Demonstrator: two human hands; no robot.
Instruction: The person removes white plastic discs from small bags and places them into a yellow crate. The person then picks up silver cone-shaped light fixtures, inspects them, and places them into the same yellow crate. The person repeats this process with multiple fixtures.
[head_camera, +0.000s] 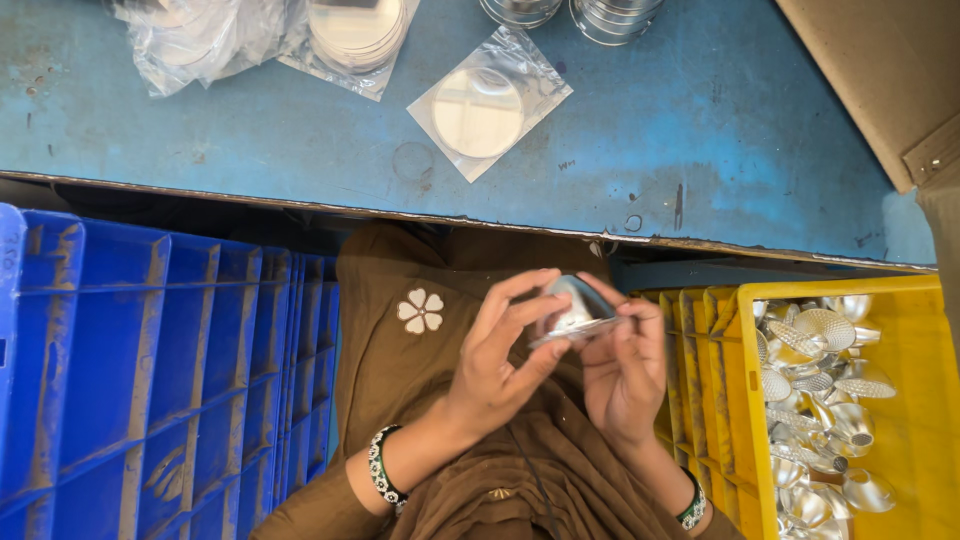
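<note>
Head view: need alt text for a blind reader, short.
Both hands, left hand and right hand, hold a shiny metal reflector cup over a brown-clad lap. A yellow crate of similar cups sits at the right, blue crates at the left, and a blue table with bagged round discs lies ahead.

I see my left hand (500, 355) and right hand (625, 370) pinching a silver reflector cup (578, 308) between them, over my lap, below the blue tabletop (700, 130), beside a yellow crate (915, 400) of reflector cups.
</note>
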